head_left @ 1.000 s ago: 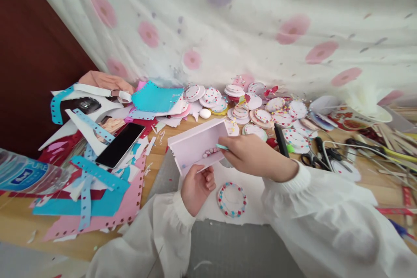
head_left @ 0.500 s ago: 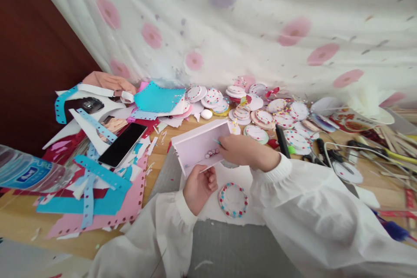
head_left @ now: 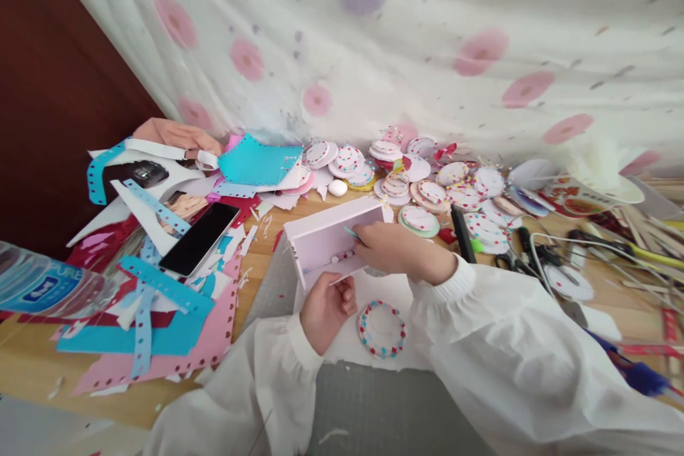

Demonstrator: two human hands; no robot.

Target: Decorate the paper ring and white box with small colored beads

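Note:
My left hand (head_left: 327,308) is closed on the near edge of a shallow pale box (head_left: 336,217), which is tilted so its inside faces me. A few small round whitish pieces (head_left: 342,256) with dark edges lie along the box's lower inner wall. My right hand (head_left: 392,248) reaches over the box's right part, its fingers closed on a thin teal stick-like thing (head_left: 350,233); most of that thing is hidden by the hand. Below the box, a ring dotted with red and blue bits (head_left: 381,329) rests on a white sheet (head_left: 342,353).
A grey mat (head_left: 395,406) lies under the sheet. At left are a phone (head_left: 199,239), a water bottle (head_left: 48,281) and paper scraps (head_left: 160,335). Decorated discs (head_left: 422,221) pile up behind the box. Scissors (head_left: 510,263) and sticks (head_left: 641,228) lie at right.
The box has shifted slightly, and the small pieces in it sit a little differently along the lower wall. My right hand has moved slightly left; the left hand keeps its hold.

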